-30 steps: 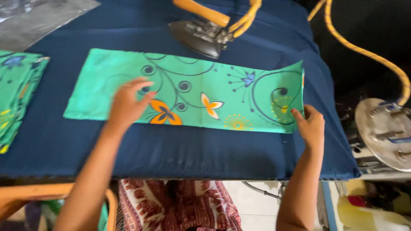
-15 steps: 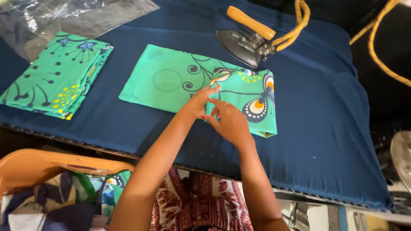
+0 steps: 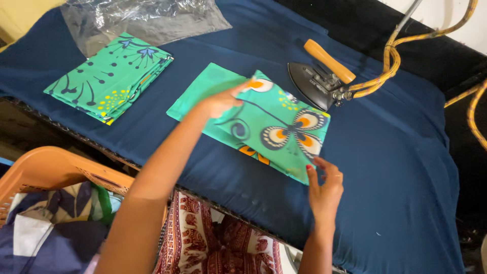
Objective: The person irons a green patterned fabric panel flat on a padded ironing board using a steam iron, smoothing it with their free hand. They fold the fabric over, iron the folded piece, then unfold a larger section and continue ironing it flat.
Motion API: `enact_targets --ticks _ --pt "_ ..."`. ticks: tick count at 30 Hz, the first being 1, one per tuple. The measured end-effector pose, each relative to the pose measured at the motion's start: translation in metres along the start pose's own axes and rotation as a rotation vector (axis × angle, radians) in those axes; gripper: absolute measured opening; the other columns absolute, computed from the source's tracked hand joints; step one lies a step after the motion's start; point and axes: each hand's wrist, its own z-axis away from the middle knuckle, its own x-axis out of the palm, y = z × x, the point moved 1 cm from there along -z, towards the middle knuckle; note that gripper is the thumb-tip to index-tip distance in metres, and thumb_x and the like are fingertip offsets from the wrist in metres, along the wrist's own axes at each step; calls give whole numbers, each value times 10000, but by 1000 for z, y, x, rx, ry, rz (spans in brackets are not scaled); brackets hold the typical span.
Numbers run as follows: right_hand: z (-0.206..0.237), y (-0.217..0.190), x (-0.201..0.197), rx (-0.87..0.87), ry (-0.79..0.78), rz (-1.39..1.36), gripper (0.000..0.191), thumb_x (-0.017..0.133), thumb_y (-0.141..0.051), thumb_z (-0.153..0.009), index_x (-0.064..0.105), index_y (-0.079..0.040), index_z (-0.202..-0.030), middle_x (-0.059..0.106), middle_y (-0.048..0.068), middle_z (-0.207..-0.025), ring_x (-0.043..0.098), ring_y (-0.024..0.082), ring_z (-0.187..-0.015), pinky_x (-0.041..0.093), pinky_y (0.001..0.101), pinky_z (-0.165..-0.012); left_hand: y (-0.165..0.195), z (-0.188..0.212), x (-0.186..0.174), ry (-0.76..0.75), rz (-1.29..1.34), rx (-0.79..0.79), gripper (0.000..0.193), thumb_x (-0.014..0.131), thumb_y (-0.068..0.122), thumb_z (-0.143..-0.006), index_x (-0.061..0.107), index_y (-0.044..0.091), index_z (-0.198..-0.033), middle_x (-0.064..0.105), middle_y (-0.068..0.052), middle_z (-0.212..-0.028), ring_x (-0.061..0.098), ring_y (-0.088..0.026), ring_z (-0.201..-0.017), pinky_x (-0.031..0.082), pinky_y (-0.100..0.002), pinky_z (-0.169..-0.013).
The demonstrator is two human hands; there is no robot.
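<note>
We see little of our left hand [image 3: 219, 101]: it is blurred, so we cannot tell how far its fingers are spread, only that it lies on the folded green printed cloth [image 3: 264, 124] near that cloth's far left part. Our right hand [image 3: 324, 185] is clearer, fingers extended and close together, their tips touching the cloth's near right corner; it grips nothing that we can make out. The cloth, with its butterfly pattern, lies near the middle of the dark blue padded table [image 3: 406, 152], just beside a black iron with a wooden handle [image 3: 319, 76] to its far right. The iron's yellow cord [image 3: 390, 56] runs out of view at the top edge. At the near left an orange basket [image 3: 56, 167], cut off by the picture's edge, holds crumpled patterned fabrics [image 3: 45, 223]. A second folded green cloth [image 3: 109, 76] lies at the far left, near a crinkled clear plastic sheet [image 3: 142, 20].
</note>
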Motion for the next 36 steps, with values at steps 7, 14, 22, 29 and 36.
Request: enact_targets --ticks 7,14,22,29,36 --pt "6 -11 30 -179 -112 51 331 786 -215 -874 713 -62 -1159 701 132 -1182 594 348 -1140 496 453 -969 0 37 -78 121 -23 -59 903 515 -106 -906 247 383 -1616 260 16 -1705 229 -198 -1534 188 -347 -1186" --pt "7 -24 38 -218 -222 151 561 894 -299 -674 712 -89 -1162 602 129 -1296 556 396 -1193 470 493 -969 -20 60 -113 156 12 -92 864 561 -38 -906 274 372 -1609 423 -3 -1593 399 -201 -1420 360 -347 -1115" --pt "10 -17 41 -109 -206 104 429 834 -136 -788 692 -84 -1189 552 133 -1370 655 320 -1112 552 447 -904 -23 59 -100 791 -789 106 662 888 253 -737 635 122 -1334 766 -65 -1087 689 -337 -1029 539 -445 -821" --pt "13 -9 40 -114 -184 13 264 816 -58 -804 737 -59 -1056 650 106 -1251 714 259 -918 593 370 -721 -10 49 -88 848 -679 -83 624 847 337 -778 646 192 -1351 778 -23 -1120 724 -279 -1039 554 -460 -862" --pt "12 6 34 -55 -111 -104 163 803 17 -808 753 -30 -956 687 113 -1186 726 216 -801 610 320 -659 -10 48 -74 821 -954 -123 609 862 422 -814 643 127 -1300 694 -210 -1216 679 -407 -1082 544 -520 -855"
